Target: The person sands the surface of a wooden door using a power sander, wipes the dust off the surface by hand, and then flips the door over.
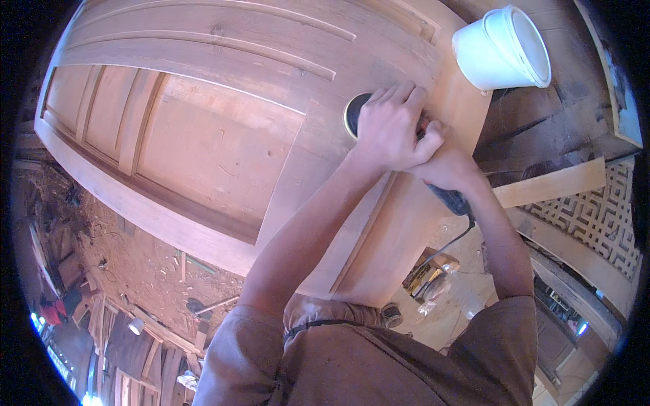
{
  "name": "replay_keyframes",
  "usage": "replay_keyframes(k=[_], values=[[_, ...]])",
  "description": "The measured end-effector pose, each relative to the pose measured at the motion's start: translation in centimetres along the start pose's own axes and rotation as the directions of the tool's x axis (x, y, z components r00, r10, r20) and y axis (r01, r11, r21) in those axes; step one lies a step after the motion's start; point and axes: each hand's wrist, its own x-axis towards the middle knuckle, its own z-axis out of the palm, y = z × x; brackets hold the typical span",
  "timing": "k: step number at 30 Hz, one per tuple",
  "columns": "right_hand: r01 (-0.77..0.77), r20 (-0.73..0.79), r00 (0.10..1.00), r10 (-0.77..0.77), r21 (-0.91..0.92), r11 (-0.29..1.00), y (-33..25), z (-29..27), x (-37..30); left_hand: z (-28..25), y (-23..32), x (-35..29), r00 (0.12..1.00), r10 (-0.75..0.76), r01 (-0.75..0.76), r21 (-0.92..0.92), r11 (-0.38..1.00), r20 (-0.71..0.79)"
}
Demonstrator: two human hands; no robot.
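A corded disc sander (449,199) with a round dark pad rests on a panelled wooden door (325,111). My left hand (394,125) is wrapped over the sander's head, just right of the pad. Close beside it, partly under the left thumb, my right hand (443,159) grips the dark body. Its fingers are largely hidden by the left hand. From the tool's rear end a black cord (452,242) runs down toward the floor. Raised mouldings and recessed panels make up the door to the left.
A white lidded bucket (484,53) stands beyond the door's right end. A pale board (552,184) and a patterned lattice panel (586,213) lie at the right. Wood offcuts (152,358) and shavings cover the floor at lower left.
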Motion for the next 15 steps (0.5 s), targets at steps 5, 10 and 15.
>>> replay_keyframes(k=[5,10,15], values=[[-0.233,0.108,0.965,0.239,-0.058,0.971,0.8,-4.4,4.3,2.8,-2.2,5.0,0.999,-0.007,0.006,0.015,1.0,0.052],[-0.008,-0.067,0.998,0.005,-0.049,0.999,4.3,-8.1,7.7,5.7,-3.9,10.7,0.999,0.029,-0.03,0.033,0.999,0.034],[0.001,-0.088,0.996,-0.004,-0.029,1.0,4.8,-10.6,10.5,7.4,-5.6,14.5,0.998,0.021,-0.021,0.007,1.0,0.051]])
